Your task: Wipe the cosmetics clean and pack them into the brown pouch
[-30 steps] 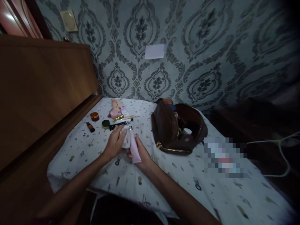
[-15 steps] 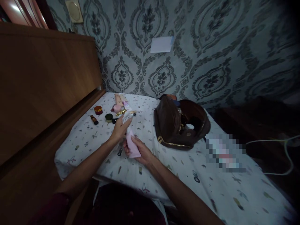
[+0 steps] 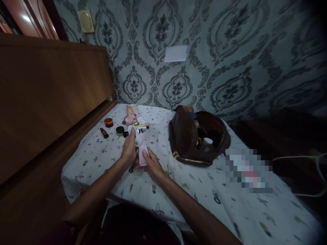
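Left to right: green jar (image 3: 120,130) on patterned cloth (image 3: 178,190); left hand (image 3: 129,148), holding a white wipe (image 3: 138,140) against the pink squeeze tube (image 3: 143,156), between both hands; right hand (image 3: 154,167), gripping the tube's lower end; open brown zippered bag (image 3: 182,134)

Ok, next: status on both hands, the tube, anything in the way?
Right hand gripping pink tube. Left hand holding white cloth against it. Open brown bag off to the right, dark green jar beyond left hand; neither blocks the tube.
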`<state>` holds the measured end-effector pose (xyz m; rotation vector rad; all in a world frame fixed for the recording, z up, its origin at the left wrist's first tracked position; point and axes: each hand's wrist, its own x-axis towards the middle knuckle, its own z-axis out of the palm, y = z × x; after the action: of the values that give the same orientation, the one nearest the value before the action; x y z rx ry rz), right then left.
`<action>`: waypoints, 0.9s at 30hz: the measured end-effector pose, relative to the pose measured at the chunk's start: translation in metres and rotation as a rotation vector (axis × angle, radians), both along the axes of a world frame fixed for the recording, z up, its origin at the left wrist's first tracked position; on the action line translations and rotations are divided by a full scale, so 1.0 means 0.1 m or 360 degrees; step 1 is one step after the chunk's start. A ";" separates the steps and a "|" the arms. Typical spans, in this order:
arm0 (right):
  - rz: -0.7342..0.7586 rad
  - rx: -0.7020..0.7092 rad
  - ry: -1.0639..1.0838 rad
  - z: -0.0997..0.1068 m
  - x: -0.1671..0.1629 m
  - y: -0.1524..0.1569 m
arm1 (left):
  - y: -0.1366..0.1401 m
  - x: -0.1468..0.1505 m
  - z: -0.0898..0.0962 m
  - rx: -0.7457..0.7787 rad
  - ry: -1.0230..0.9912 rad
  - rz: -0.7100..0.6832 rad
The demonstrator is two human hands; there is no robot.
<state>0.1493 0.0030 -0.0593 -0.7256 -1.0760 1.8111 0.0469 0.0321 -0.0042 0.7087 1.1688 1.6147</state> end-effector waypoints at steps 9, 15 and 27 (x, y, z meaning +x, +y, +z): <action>-0.0255 0.0346 -0.0377 -0.09 0.05 0.07 | -0.27 0.00 -0.20 0.0215 0.0751 -0.0413; -0.0309 0.0846 -0.0971 -0.12 0.07 -0.04 | -0.02 -0.01 0.04 0.0524 0.0600 -0.0135; -0.0323 0.0461 -0.0285 0.03 0.01 0.02 | 0.03 -0.06 0.08 0.0203 0.0056 -0.0210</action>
<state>0.1505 0.0054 -0.0567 -0.7992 -1.2996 1.4026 0.0410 0.0354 0.0039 0.8815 1.0286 1.5806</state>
